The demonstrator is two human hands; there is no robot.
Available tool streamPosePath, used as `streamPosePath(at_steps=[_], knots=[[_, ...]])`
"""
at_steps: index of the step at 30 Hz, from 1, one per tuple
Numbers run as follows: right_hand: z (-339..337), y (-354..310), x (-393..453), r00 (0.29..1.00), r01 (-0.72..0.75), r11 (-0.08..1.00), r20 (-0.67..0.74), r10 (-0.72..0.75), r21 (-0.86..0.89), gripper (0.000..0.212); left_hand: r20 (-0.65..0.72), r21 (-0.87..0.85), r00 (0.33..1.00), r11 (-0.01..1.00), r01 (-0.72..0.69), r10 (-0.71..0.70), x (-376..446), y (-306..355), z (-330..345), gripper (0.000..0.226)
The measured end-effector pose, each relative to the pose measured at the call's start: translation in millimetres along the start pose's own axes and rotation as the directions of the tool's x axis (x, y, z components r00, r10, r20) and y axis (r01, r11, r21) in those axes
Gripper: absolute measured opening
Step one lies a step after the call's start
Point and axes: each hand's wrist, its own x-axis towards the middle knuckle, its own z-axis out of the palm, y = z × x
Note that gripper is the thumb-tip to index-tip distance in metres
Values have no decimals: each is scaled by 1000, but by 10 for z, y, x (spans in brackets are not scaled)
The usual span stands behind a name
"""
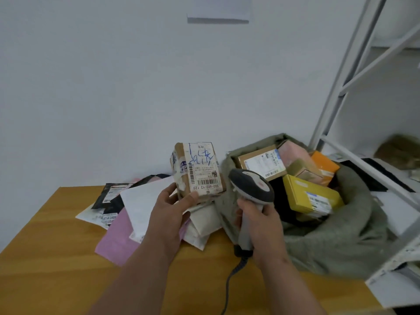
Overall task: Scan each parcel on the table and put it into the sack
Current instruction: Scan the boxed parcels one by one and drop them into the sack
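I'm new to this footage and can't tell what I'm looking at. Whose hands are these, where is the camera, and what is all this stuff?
There is no machine here: one camera on a person's head looks down at their two bare hands. The left hand holds up a taped brown parcel, its barcode label facing the camera. The right hand grips a corded barcode scanner. On the wooden table lie flat mailers in pink, white and black. To the right, an open green sack already holds several boxes, one of them a yellow box.

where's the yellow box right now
In the head view the yellow box lies inside the green sack at right, just right of the scanner.
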Motion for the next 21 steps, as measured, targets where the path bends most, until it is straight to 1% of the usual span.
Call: streamPosePath(at_steps=[3,4,6,8,11,13,15,19,21], knots=[[-252,28,76,995,50,999,-90,-50,-3,8,62,122,998,992,-31,24,-18,-64,287,85],[-339,43,100,990,58,998,-125,-59,-9,10,86,182,996,982,-51,36,-18,-91,374,84],[-506,85,139,981,53,998,-186,-59,-38,11,133,304,988,946,-111,73,-40,-135,544,64],[-648,152,170,973,26,996,-225,-45,-85,8,178,417,977,889,-187,122,-50,-180,677,57],[-775,263,183,969,-9,980,-244,-40,-200,9,234,522,960,813,-258,154,-26,-232,805,74],[-809,299,164,972,-45,972,-235,-11,-231,14,247,558,954,780,-282,167,-10,-254,856,78],[-827,306,138,967,-50,967,-255,-16,-250,23,275,592,943,740,-319,187,-11,-263,889,80],[-840,339,69,924,26,987,-373,-85,-159,30,326,618,916,680,-394,235,-1,-272,947,72],[-834,319,10,904,50,991,-417,-98,-125,36,349,648,900,626,-434,262,2,-287,1019,74]])
